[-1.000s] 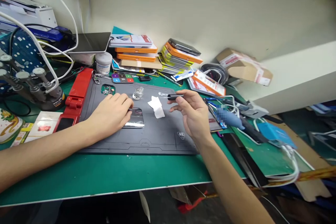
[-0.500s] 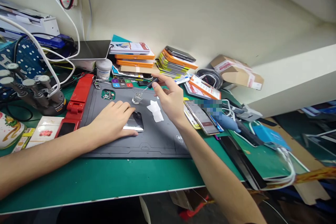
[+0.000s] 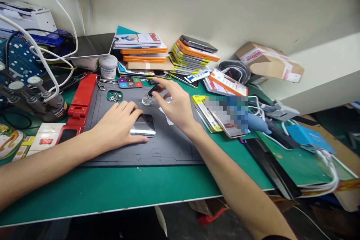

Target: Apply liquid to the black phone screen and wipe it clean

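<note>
My left hand (image 3: pixel 115 125) rests on the dark grey work mat (image 3: pixel 168 150). Its thumb and fingers close around the left part of a smartphone (image 3: pixel 144 125) with a shiny face; the palm hides the phone's left end. My right hand (image 3: pixel 177 107) pinches the black brush cap (image 3: pixel 153 89) of a small clear glass bottle (image 3: pixel 146 99). That cap tilts at the bottle's mouth, and the brush inside cannot be made out. A white wipe (image 3: pixel 166 115) lies partly under my right hand.
Tiny metal parts fill a tray recess (image 3: pixel 114 96) at the mat's upper left. A red clamp (image 3: pixel 80 101) borders the mat. Stacked orange boxes (image 3: pixel 143 50) stand behind; a phone (image 3: pixel 230 125), a black case (image 3: pixel 271 165) and cables lie at the right.
My right hand has lowered the black brush cap from above the glass bottle down to its mouth. My left hand keeps its hold on the smartphone. The view has shifted slightly.
</note>
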A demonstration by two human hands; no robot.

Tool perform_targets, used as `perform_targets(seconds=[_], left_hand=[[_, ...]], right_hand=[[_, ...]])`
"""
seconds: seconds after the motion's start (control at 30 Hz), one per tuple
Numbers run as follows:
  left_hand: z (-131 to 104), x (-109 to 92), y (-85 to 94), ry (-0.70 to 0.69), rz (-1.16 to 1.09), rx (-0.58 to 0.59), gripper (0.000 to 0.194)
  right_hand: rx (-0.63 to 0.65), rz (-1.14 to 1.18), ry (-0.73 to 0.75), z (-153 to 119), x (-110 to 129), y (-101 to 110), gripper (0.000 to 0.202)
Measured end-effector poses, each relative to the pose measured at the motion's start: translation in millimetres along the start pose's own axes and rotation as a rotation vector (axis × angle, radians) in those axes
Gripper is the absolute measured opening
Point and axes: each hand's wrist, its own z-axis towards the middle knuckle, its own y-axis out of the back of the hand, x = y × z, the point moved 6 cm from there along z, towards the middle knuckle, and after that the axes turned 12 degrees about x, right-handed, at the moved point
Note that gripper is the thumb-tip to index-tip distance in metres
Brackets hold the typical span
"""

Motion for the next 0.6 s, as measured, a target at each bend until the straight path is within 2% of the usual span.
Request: perform_targets(seconds=[0.17,0.33,0.43,0.6], left_hand=[[0.0,1.1,-0.7,-0.004,0.014,-0.010,0.080],[0.8,0.3,0.1,0.005,0.020,0.016,0.079],[1.9,-0.8,1.3,0.020,0.003,0.055,0.081],[1.7,5.9,4.3,0.032,-0.100,0.149,0.086]], right_hand=[[0.026,-0.074,0.025,-2.3,0.1,-1.5,0.035],[0.009,0.151,-0.008,-2.2,-4.3,0.2,0.039],[0.004,0.198,-0.034,-3.2,-8.8,-0.3,0.046],[-0.102,0.152,-0.078,-8.5,-12.9,16.2,0.037]])
